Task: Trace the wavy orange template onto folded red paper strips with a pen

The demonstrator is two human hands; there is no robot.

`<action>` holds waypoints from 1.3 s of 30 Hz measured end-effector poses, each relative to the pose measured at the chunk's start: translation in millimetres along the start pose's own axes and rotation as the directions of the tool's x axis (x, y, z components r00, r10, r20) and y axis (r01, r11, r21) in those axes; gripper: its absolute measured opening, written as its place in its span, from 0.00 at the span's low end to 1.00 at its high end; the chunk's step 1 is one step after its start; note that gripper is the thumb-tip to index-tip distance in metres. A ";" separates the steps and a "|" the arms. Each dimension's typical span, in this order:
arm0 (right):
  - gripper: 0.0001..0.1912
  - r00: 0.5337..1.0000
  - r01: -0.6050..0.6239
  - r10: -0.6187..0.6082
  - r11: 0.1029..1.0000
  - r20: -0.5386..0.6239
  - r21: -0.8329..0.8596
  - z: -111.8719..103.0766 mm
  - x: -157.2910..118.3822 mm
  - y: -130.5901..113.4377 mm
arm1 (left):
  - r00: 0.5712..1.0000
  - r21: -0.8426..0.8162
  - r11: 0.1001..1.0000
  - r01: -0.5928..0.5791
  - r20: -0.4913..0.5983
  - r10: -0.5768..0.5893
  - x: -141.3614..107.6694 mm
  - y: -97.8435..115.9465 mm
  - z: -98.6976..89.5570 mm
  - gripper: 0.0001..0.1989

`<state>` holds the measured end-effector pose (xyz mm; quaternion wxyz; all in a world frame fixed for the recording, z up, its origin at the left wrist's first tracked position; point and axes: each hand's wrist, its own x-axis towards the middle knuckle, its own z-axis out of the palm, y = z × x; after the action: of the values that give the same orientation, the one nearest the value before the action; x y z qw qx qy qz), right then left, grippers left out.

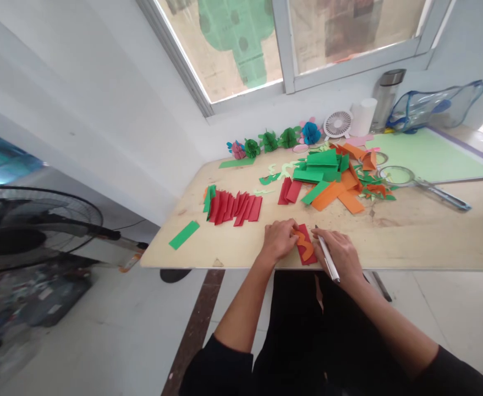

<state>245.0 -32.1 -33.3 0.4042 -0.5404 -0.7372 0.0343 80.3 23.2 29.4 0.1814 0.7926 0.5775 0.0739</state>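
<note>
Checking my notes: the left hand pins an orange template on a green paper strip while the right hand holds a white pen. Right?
Not quite. The head view shows the strip is red, not green. The left hand pins the orange template on it; the right hand holds the white pen.

A pale wooden counter [410, 242] stands under a daylit window [291, 44] against white walls [80, 99]; a black floor fan [22, 231] stands beyond the counter's left edge.

Red strip [306, 245] perhaps half-hidden underhand.
</note>
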 end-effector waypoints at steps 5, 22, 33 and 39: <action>0.13 1.000 -0.019 0.018 1.000 -0.014 -0.010 0.7 -0.5 -1.7 | 0.997 0.009 0.999 -0.039 0.062 0.039 11.4 -9.1 -1.9 0.03; 0.12 0.963 -0.269 0.270 0.956 0.006 0.119 -4.0 0.7 -4.2 | 0.976 -0.280 0.937 -0.207 0.000 0.216 8.7 -8.0 -20.0 0.03; 0.17 0.839 -0.512 0.542 0.818 -0.055 0.262 -29.7 -7.6 -0.3 | 0.998 -0.163 0.986 -0.045 -0.047 0.037 16.4 -18.8 -0.6 0.07; 0.17 0.872 -0.471 0.487 0.862 -0.049 0.190 -23.5 -12.3 12.6 | 1.000 -0.068 0.998 0.010 -0.015 -0.011 26.6 -9.1 2.4 0.03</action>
<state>270.7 -46.1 -30.5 0.4627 -0.6706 -0.5539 0.1715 81.5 50.3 21.4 0.2041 0.7822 0.5803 0.0985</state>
